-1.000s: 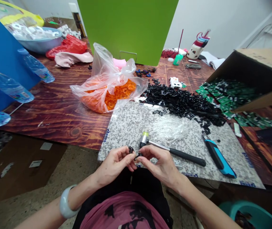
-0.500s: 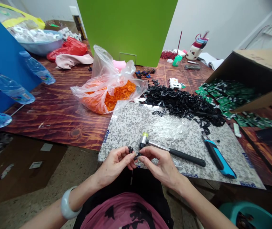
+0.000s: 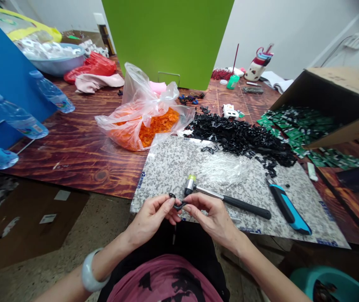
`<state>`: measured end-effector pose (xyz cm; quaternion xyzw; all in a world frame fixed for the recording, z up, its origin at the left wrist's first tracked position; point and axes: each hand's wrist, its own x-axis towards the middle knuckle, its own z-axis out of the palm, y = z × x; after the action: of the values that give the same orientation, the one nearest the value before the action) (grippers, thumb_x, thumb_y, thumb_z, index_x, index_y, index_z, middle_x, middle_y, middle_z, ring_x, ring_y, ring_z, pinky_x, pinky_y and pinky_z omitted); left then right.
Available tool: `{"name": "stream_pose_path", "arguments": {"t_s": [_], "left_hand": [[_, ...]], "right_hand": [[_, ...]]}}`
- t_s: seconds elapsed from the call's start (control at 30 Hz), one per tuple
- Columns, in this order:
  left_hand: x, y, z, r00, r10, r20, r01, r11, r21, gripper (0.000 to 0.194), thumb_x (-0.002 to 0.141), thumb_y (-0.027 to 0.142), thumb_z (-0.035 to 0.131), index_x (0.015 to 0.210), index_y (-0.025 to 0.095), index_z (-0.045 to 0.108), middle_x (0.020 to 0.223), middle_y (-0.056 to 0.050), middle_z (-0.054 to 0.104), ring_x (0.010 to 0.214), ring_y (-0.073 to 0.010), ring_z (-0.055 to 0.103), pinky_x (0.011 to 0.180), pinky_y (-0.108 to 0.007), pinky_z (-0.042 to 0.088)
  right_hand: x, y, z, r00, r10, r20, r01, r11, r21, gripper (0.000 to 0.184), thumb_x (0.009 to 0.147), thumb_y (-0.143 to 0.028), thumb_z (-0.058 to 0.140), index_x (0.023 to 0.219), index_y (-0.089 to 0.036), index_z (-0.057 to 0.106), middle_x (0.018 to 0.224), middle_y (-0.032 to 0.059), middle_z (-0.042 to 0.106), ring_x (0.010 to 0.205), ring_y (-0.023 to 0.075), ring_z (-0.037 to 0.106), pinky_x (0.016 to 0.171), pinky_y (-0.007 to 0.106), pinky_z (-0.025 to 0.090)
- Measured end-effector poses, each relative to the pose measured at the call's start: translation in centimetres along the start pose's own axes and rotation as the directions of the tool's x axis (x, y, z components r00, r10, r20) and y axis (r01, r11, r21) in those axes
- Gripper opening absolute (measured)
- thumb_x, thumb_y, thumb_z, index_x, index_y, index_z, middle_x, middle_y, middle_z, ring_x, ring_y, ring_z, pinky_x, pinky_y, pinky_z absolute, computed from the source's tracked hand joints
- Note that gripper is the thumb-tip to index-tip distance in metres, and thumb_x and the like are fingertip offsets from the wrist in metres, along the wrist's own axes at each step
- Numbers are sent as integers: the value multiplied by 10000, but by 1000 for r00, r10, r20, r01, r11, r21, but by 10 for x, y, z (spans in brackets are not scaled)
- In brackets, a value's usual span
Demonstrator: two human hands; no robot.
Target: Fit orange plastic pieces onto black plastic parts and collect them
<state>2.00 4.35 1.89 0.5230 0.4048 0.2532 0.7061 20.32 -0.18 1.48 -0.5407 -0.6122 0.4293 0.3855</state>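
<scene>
Between my two hands is a small black plastic part (image 3: 178, 206), held over the near edge of the speckled board (image 3: 162, 167). My left hand (image 3: 154, 214) pinches it with thumb and fingers, and a dark bit shows above the thumb. The fingertips of my right hand (image 3: 209, 212) close on the part's right end. Just beyond the hands lies a mallet (image 3: 245, 207) with a yellow-and-black head. Thin clear strands (image 3: 223, 167) are heaped behind it. To the right rests a blue-and-black pair of cutters (image 3: 289, 207).
A heap of black plastic parts (image 3: 239, 134) covers the board's back edge. Left of it sits a clear bag (image 3: 119, 130) of orange pieces. Green circuit boards (image 3: 305, 126) spill from a cardboard box (image 3: 349, 92). Water bottles (image 3: 15, 115) stand at left; a teal bucket (image 3: 333, 277) is below right.
The black part has turned slightly between my fingers, and more of it shows. Both hands stay in nearly the same place. The view has shifted a little.
</scene>
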Motion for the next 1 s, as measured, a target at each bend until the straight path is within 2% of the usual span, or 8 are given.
{"name": "stream_pose_path", "arguments": {"t_s": [0.23,0.43,0.6,0.7,0.8,0.87,0.93,1.0], "left_hand": [[0,-1,0,1000,-11,-11,11,1000,-5,377,840,486,580,877,120,659,633,-35,700,565,-137,639,597,-237,512],[0,-2,-1,1000,-7,-9,7,1000,-19,387,830,495,591,861,117,667,627,-33,692,563,-137,636,593,-239,515],[1,-3,-1,999,-3,-47,-4,989,-147,433,820,548,574,818,122,654,673,-42,696,615,-153,647,593,-249,526],[1,-2,3,995,11,-98,-30,981,-191,387,779,508,649,861,131,644,682,-20,685,621,-141,625,585,-234,514],[1,0,7,990,27,-138,-46,990,-136,310,735,407,725,855,130,653,635,21,632,565,-100,553,567,-200,478],[2,0,9,988,36,-149,-52,993,-103,248,747,363,716,816,132,658,613,37,588,544,-85,506,554,-188,454],[2,0,8,987,65,-145,-75,995,-61,196,786,335,673,799,140,661,631,38,562,549,-82,482,549,-184,436],[2,-1,6,988,111,-111,-111,994,10,163,834,308,618,829,152,664,696,26,564,592,-92,493,567,-186,433]], "right_hand": [[-2,3,2,1000,3,-9,-3,1000,-9,185,868,-305,586,962,-161,654,834,45,688,715,143,633,653,244,505],[-1,3,3,1000,29,-11,-29,999,-23,203,877,-328,560,917,-157,661,768,31,664,654,127,595,597,226,475],[0,6,9,990,141,23,-142,969,203,234,847,-388,598,881,-160,636,708,4,619,609,110,561,561,215,458],[1,5,14,979,199,36,-199,915,351,260,810,-411,640,861,-158,613,649,-17,582,563,97,534,520,205,440],[2,1,20,978,204,40,-202,888,414,275,789,-427,660,828,-161,605,629,-20,586,531,88,511,490,197,416],[2,0,20,980,195,50,-198,888,415,282,770,-433,679,817,-165,607,647,-15,606,545,93,529,500,201,419],[3,-1,17,981,192,33,-191,906,377,286,753,-430,699,828,-167,615,683,-6,625,588,107,559,538,213,436],[4,-2,10,982,187,-36,-169,944,284,282,767,-426,688,869,-170,630,749,11,643,629,117,572,571,226,443]]}}
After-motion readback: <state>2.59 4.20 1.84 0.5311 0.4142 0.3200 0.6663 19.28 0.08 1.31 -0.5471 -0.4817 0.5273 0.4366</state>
